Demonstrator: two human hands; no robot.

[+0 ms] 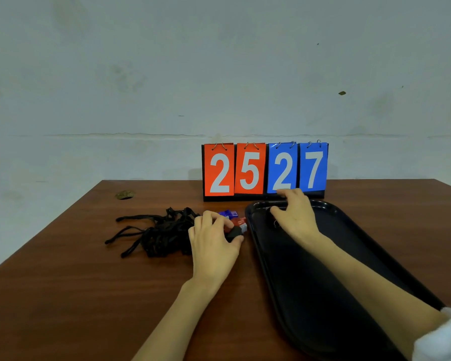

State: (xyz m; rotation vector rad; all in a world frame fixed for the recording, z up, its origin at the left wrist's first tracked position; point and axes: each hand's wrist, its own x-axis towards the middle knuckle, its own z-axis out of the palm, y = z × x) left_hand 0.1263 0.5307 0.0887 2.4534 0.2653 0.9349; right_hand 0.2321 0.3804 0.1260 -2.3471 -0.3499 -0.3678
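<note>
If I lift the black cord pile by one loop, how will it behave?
Probably floppy: the black cords lie in limp loops on the table. They look tangled, so several would likely come up together. They seem thin, so likely light.

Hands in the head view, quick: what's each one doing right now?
Left hand: gripping a small black rounded object.
Right hand: fingers bent over the black rectangular tray; whether it holds anything cannot be told.

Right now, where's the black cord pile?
Head view, left of centre on the table: the black cord pile lies just left of the left hand, which grips a small black piece.
</note>
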